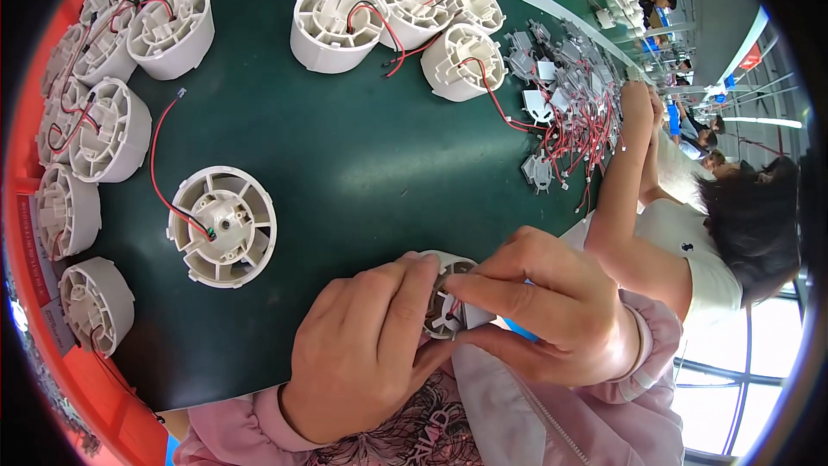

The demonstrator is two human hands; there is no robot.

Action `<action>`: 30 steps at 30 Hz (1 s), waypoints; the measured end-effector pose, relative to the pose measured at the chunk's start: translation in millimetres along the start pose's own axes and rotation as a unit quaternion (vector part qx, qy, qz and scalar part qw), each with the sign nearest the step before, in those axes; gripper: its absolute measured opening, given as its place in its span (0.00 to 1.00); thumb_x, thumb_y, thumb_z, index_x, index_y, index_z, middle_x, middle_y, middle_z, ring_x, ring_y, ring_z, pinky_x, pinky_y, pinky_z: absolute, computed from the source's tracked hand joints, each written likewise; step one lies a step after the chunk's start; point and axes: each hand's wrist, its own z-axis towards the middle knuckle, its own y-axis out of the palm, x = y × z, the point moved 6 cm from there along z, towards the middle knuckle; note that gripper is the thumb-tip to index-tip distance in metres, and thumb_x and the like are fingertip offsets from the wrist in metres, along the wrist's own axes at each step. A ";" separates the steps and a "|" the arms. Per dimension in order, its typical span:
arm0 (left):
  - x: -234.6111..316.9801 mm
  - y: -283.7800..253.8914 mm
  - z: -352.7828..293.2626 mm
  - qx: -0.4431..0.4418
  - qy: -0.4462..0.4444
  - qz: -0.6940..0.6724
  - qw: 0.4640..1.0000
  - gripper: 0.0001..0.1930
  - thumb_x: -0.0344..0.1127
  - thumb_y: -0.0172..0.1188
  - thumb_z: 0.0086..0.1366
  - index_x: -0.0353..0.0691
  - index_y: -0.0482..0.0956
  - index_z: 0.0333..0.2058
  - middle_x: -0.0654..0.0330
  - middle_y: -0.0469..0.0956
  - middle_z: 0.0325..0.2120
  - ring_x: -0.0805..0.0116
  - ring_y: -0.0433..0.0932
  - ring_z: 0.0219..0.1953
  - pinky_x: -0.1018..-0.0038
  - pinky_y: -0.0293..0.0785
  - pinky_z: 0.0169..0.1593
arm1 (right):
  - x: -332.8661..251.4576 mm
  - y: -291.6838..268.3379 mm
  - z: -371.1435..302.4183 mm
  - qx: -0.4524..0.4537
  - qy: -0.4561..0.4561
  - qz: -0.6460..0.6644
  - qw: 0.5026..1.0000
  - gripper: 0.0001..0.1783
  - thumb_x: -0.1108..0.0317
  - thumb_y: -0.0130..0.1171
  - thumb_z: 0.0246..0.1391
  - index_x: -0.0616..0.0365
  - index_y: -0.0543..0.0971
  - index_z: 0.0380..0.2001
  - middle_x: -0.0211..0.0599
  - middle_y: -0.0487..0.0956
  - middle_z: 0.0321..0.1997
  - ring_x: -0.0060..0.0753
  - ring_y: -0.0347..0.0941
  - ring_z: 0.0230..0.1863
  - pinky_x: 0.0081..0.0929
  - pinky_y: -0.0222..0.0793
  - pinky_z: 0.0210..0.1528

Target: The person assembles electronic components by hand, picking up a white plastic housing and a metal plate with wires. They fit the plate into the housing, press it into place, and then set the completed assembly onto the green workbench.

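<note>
Near the table's front edge, a white round plastic housing (442, 318) is held between my two hands. My left hand (358, 345) wraps round its left side, fingers curled over the rim. On its right side my right hand (556, 311) grips it, with the index finger pressed down inside the opening and the thumb low against the wall. A bit of red wire shows inside; my fingers hide much of the rest. To the left, a similar white housing (226, 226) stands alone, its red and black wire lead (155, 151) stretched out over the table.
Several white housings (112, 134) line the left edge beside a red bin (99, 388). More housings (336, 26) with wires stand at the back. A heap of grey parts with red wires (573, 91) lies at the back right of the green table (345, 155). A co-worker (681, 233) sits at the right.
</note>
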 end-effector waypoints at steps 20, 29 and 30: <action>1.6 0.4 1.3 0.014 0.000 0.002 1.000 0.31 0.35 0.70 0.42 0.26 0.72 0.45 0.53 0.73 0.35 0.60 0.74 0.30 0.71 0.71 0.33 | 55.5 22.6 -28.9 0.049 0.197 0.465 0.862 0.24 0.83 0.60 0.47 0.66 0.74 0.52 0.46 0.66 0.56 0.22 0.72 0.35 0.15 0.70 0.30; -3.2 -1.0 -1.3 0.014 -0.039 -0.029 0.999 0.30 0.33 0.73 0.40 0.32 0.74 0.45 0.55 0.74 0.34 0.59 0.74 0.31 0.68 0.72 0.34 | 50.4 30.4 -9.6 -0.025 0.296 0.395 0.869 0.23 0.82 0.61 0.47 0.67 0.72 0.50 0.44 0.68 0.57 0.28 0.77 0.41 0.16 0.76 0.31; -2.8 -0.9 -0.4 -0.006 -0.040 -0.040 0.998 0.31 0.33 0.72 0.41 0.31 0.72 0.46 0.54 0.73 0.35 0.59 0.75 0.32 0.69 0.72 0.34 | 50.8 30.3 -12.1 -0.016 0.310 0.432 0.846 0.23 0.82 0.62 0.47 0.67 0.73 0.49 0.45 0.68 0.57 0.29 0.77 0.42 0.17 0.76 0.31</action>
